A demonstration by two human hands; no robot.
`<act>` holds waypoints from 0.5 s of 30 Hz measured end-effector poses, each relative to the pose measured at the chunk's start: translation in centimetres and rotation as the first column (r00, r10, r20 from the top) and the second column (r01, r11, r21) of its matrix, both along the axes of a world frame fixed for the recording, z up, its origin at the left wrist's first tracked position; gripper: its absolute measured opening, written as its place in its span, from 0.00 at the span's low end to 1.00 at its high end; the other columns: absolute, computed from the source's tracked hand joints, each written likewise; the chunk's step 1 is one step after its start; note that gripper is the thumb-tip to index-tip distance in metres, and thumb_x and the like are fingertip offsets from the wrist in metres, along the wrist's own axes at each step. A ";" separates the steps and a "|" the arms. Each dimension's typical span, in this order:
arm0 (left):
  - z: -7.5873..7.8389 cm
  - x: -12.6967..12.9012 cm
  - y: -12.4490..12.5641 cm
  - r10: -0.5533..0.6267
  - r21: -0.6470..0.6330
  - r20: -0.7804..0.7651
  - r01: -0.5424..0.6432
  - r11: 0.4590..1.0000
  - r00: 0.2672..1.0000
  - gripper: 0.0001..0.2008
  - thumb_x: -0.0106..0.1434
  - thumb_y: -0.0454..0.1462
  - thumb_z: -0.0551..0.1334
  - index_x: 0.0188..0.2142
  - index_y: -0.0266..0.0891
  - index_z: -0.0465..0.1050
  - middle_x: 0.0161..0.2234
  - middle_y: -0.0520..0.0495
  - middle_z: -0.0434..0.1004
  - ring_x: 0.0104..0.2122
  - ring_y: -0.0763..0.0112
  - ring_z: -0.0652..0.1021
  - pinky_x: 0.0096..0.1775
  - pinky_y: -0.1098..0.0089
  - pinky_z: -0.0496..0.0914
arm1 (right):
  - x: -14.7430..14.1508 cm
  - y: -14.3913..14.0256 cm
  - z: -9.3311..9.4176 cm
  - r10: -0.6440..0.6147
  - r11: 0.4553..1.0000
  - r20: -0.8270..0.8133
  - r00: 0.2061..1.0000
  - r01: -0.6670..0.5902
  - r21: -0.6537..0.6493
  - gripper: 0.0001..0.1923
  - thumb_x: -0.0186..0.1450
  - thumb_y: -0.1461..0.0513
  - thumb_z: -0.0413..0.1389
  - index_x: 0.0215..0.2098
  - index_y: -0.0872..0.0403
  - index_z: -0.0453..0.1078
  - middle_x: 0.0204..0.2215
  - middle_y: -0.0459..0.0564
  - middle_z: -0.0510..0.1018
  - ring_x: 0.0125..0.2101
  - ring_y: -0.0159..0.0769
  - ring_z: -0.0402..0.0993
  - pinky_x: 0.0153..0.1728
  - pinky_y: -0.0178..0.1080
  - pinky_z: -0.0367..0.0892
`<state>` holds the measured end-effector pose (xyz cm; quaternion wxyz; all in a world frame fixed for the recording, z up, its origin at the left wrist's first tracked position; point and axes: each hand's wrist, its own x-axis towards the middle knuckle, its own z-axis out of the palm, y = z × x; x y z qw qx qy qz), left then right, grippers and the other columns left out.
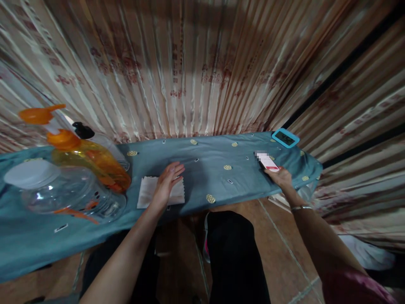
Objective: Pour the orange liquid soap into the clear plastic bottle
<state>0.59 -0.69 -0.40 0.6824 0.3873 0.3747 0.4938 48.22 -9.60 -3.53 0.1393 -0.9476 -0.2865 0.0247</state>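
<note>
My left hand (167, 179) hovers over or rests on a white cloth (147, 193) with scalloped edges; I cannot tell if they touch. Its fingers are stretched out and hold nothing. At the right part of the table, my right hand (281, 176) grips the near end of a smartphone (268, 162), thumb along its side. The phone's screen is lit, white with a red band, and its far end is blurred out. A silver bracelet (301, 207) circles my right wrist. Beyond the phone lies a blue-framed digital clock (285, 138).
A blue-green cloth with pineapple prints covers the narrow table (218, 169). On the left stand a clear jar (76, 190) with a white lid, an orange pump bottle (95, 158) and a black-topped bottle (109, 147). Pleated curtains (190, 76) hang behind and to the right.
</note>
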 end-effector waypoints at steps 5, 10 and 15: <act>0.0 -0.3 0.2 0.000 -0.002 -0.046 0.000 1.000 0.999 0.32 0.55 0.59 0.71 0.49 0.39 0.78 0.53 0.33 0.84 0.61 0.43 0.78 0.59 0.49 0.71 | 2.9 0.5 0.1 -0.103 0.990 -0.007 0.995 0.102 -0.101 0.29 0.68 0.46 0.62 0.61 0.54 0.69 0.58 0.57 0.76 0.56 0.46 0.76 0.56 0.54 0.74; -0.1 -0.4 0.3 0.016 0.006 -0.085 -0.015 1.000 0.996 0.36 0.51 0.63 0.72 0.49 0.40 0.79 0.54 0.33 0.84 0.60 0.41 0.79 0.59 0.47 0.72 | 5.1 1.0 -0.5 -0.112 0.986 0.026 0.993 0.115 -0.124 0.30 0.69 0.46 0.61 0.62 0.53 0.68 0.60 0.57 0.75 0.58 0.47 0.75 0.57 0.55 0.73; 0.3 -0.8 0.4 0.021 0.006 -0.126 -0.020 1.000 0.992 0.38 0.50 0.64 0.72 0.50 0.39 0.79 0.55 0.33 0.83 0.61 0.41 0.78 0.61 0.46 0.72 | 7.3 1.3 -1.6 -0.120 0.989 0.070 0.990 0.126 -0.083 0.28 0.69 0.47 0.61 0.60 0.53 0.69 0.57 0.56 0.77 0.53 0.44 0.77 0.53 0.52 0.76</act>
